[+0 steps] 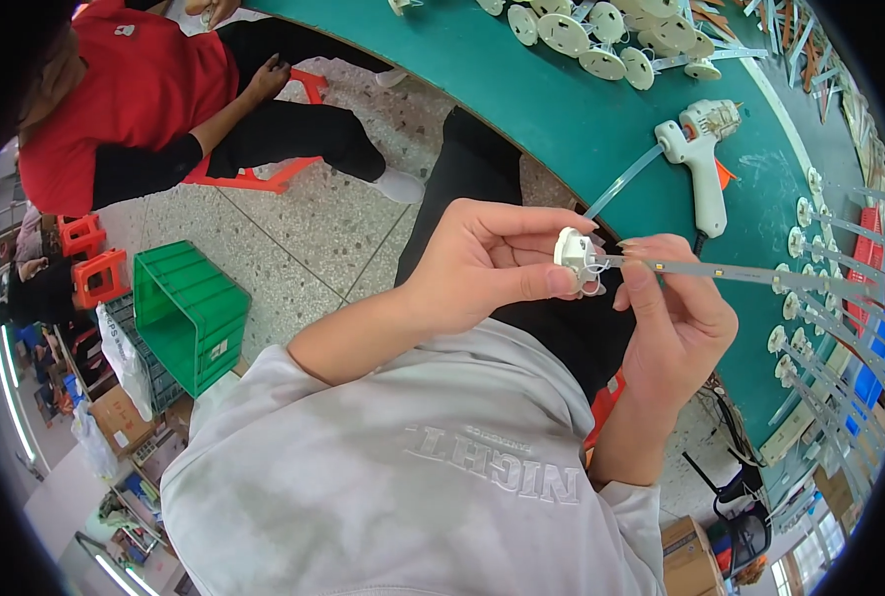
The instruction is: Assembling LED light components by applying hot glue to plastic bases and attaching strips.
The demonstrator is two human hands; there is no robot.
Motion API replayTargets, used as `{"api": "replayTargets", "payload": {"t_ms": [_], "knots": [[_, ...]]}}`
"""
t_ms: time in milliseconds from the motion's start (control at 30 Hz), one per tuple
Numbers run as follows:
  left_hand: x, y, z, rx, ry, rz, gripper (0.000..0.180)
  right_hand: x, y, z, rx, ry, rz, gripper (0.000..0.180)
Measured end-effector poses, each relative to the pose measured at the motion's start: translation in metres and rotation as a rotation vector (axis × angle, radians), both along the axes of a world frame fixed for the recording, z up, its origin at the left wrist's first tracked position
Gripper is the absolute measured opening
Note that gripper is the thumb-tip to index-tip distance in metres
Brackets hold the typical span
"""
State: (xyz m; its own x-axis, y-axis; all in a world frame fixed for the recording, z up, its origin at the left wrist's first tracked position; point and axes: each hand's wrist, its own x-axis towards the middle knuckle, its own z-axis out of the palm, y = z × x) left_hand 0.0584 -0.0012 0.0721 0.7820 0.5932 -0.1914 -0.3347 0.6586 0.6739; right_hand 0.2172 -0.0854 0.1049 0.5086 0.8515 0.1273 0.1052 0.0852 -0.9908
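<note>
Between the thumb and fingers of my left hand is a small round white plastic base with short wires at its side. My right hand pinches a narrow LED strip close to the base, and the strip's far end reaches out to the right. The wires run between base and strip; whether they are fixed at both ends I cannot make out. Beyond my hands, a white glue gun lies on the green table, a clear glue stick poking from its back.
Several round cream discs on strips are heaped at the table's far side. More white bases with strips line the right edge. A person in a red shirt sits at the left, above a green crate on the floor.
</note>
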Motion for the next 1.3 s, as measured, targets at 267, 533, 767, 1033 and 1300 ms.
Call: {"api": "replayTargets", "payload": {"t_ms": [267, 533, 767, 1033, 1300], "knots": [[0.008, -0.003, -0.005, -0.098, -0.068, 0.040, 0.041, 0.005, 0.008, 0.004, -0.009, -0.004, 0.068, 0.009], [-0.010, 0.019, -0.011, -0.026, -0.070, 0.205, 0.042, 0.080, 0.041, -0.011, -0.377, -1.077, -0.208, 0.049], [-0.017, 0.014, -0.018, -0.068, -0.035, 0.213, 0.036, 0.071, 0.031, -0.009, -0.121, -0.814, -0.343, 0.023], [-0.009, 0.020, -0.018, -0.056, -0.056, 0.188, 0.039, 0.087, 0.036, -0.010, -0.209, -0.883, -0.336, 0.023], [-0.009, 0.027, -0.015, -0.095, -0.094, 0.204, 0.035, 0.088, 0.050, -0.015, -0.571, -1.158, -0.112, 0.060]]}}
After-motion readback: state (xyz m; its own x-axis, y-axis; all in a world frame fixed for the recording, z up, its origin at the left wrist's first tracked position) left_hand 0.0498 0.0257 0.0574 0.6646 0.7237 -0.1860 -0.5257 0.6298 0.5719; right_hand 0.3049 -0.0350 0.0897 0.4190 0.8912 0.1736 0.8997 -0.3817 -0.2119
